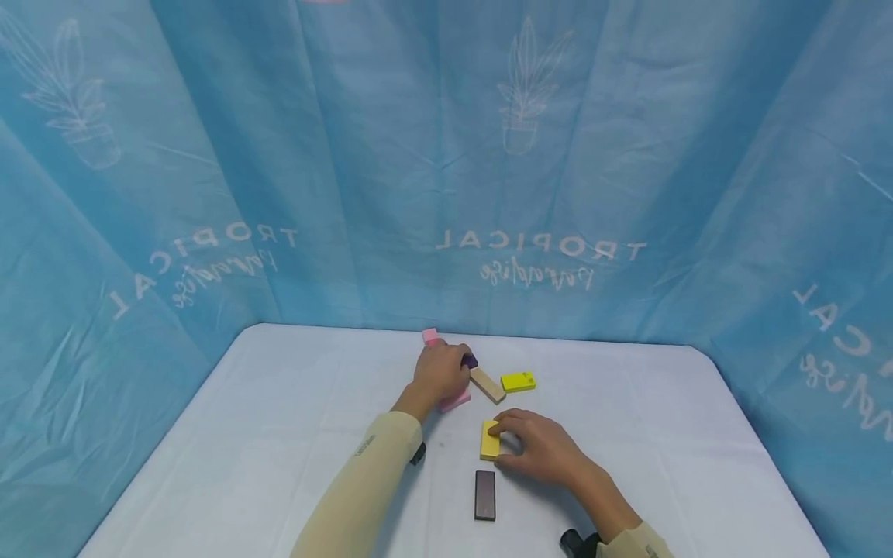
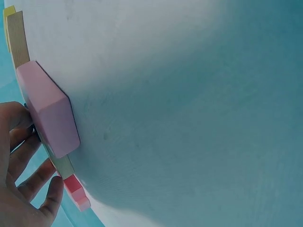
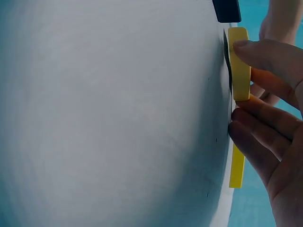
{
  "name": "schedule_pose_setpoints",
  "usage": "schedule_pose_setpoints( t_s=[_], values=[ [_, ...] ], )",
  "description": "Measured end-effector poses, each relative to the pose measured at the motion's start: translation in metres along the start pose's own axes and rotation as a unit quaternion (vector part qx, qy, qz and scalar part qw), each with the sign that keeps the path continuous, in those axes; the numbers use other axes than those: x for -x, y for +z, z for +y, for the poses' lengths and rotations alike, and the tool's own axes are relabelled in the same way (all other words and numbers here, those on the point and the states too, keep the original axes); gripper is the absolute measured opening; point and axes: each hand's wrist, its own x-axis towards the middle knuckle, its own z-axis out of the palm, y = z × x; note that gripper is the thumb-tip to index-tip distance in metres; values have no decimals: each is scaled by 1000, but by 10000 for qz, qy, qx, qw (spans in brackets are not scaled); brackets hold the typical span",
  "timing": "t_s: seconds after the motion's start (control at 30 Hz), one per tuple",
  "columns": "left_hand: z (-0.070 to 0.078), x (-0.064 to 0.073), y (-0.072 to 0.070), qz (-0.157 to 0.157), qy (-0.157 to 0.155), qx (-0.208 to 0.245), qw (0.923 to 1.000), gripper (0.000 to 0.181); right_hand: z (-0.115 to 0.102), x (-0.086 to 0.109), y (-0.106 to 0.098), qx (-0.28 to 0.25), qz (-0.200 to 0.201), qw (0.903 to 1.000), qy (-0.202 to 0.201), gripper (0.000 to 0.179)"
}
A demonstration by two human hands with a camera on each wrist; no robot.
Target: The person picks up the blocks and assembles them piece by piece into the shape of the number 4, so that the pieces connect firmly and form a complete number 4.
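Mid-worktop (image 1: 628, 449), the right hand (image 1: 536, 448) pinches a yellow block (image 1: 488, 446), roughly aligned with a dark block (image 1: 484, 496); the left hand (image 1: 443, 372) bends (hold unclear) by a purple block (image 1: 471, 361); scattered blocks (image 1: 487, 385) towards the far edge look unarranged.

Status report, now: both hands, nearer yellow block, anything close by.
Right hand grips nearer yellow block. Left hand by pink blocks, grip unclear. Dark block close, not touching.

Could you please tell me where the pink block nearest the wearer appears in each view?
Head: the pink block, below centre, partly hidden by the left hand.
Left wrist: the large pink block, left of centre.
Right wrist: not in it.
Shared landmark: the white tabletop.
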Motion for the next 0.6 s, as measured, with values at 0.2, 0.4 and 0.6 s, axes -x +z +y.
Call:
schedule_pose_setpoints(
  t_s=[0.2,0.4,0.6],
  values=[
    [-1,1,-1,15,-8,37,10000,34,-3,1,-1,32,-94,10000,0,38],
    [-1,0,-2,-20,-93,146,9998,34,-4,0,-3,3,-121,9999,-33,38],
    [-1,1,-1,-81,-82,147,9998,34,-7,0,0,-51,-225,9997,-89,36]
  ],
)
